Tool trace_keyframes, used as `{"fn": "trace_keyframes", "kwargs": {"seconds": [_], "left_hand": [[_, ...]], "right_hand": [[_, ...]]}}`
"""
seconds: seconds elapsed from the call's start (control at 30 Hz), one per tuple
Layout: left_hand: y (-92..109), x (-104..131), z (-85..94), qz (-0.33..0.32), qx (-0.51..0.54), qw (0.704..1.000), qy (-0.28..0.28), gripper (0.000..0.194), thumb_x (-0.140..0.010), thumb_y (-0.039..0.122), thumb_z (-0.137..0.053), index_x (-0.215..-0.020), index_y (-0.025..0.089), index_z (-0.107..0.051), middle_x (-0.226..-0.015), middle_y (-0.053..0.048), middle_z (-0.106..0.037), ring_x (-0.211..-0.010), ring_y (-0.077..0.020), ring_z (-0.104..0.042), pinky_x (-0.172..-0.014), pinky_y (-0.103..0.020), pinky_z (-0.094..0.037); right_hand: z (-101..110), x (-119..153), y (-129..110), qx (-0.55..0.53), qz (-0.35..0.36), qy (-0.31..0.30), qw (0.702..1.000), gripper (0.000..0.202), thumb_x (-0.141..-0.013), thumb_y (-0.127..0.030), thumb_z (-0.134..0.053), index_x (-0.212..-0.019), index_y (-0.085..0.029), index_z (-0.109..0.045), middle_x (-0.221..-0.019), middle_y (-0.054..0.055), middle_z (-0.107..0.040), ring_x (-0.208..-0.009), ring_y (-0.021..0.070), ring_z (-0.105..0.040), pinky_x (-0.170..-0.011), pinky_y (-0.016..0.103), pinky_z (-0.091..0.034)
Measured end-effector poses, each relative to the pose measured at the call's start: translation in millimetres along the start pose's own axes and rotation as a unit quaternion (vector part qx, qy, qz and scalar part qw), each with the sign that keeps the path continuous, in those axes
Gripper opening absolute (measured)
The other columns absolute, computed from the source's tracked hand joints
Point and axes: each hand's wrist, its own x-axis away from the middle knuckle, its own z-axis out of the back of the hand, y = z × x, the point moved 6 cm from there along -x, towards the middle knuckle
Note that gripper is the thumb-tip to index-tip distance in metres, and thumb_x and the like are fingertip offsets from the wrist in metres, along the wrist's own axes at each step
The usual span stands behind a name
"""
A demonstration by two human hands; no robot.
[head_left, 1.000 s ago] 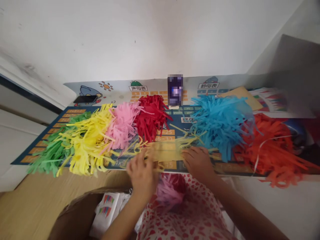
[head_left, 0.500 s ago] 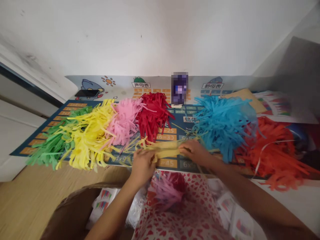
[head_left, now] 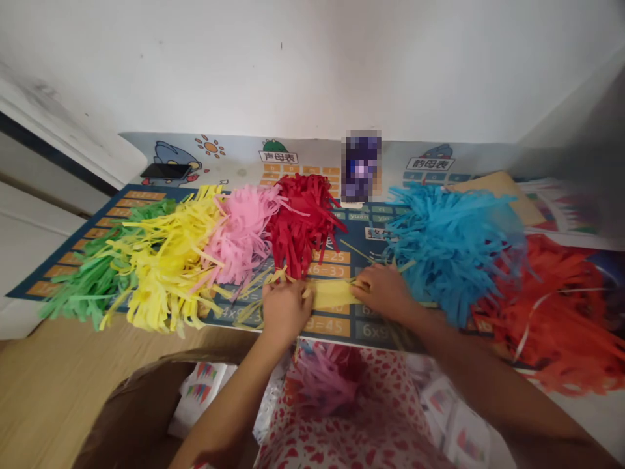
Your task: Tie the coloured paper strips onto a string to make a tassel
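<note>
Yellow strip, centre of frame, over mat.
Clamped at left end in left hand, at right end in right hand; red tassels just above, blue tassels toward right of frame.

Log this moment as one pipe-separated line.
left hand: holding yellow paper | right hand: holding same paper | paper: spanning between hands over mat | nearby: red fringe bundle, blue fringe bundle

a dark phone lay toward the back left of a printed mat, whose far edge curved up against a white wall. near that wall stood an upright, pixelated object. a tan sheet lay rightward. an open brown box sat below, by wooden flooring.
</note>
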Motion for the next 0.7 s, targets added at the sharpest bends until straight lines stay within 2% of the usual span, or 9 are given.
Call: {"fn": "trace_keyframes", "kwargs": {"seconds": [0.23,0.63,0.7], "left_hand": [[0.3,-5.3,-5.0,0.003,-0.023,1.0,-0.009,0.039,-0.094,0.045,-0.042,-0.083,0.019,-0.069,-0.077,-0.011,-0.073,-0.08,-0.0276,-0.067,-0.08,-0.039,-0.034],[1.6,-7.2,-6.9,-0.003,-0.025,0.999,-0.025,0.037,-0.094,0.044,-0.044,-0.085,0.018,-0.07,-0.075,-0.012,-0.072,-0.077,-0.0279,-0.067,-0.08,-0.041,-0.035],[2.1,-4.6,-4.7,-0.009,-0.024,1.0,0.0,0.033,-0.093,0.043,-0.048,-0.087,0.019,-0.069,-0.076,-0.011,-0.072,-0.08,-0.0283,-0.066,-0.081,-0.042,-0.035]], "right_hand": [[-2.8,-3.5,4.7,-0.018,-0.006,-0.003,1.0,0.028,-0.085,-0.036,-0.062,-0.064,-0.018,-0.06,-0.072,0.003,-0.067,-0.078,0.0184,-0.056,-0.069,0.031,-0.024],[-2.4,-4.0,3.7,-0.018,-0.014,-0.024,0.999,0.028,-0.086,-0.038,-0.061,-0.065,-0.018,-0.06,-0.074,0.003,-0.067,-0.081,0.0193,-0.055,-0.07,0.031,-0.024],[-2.8,-3.5,3.3,-0.023,-0.017,-0.024,0.999,0.028,-0.086,-0.037,-0.061,-0.065,-0.018,-0.06,-0.074,0.003,-0.066,-0.081,0.0196,-0.056,-0.07,0.031,-0.024]]}}
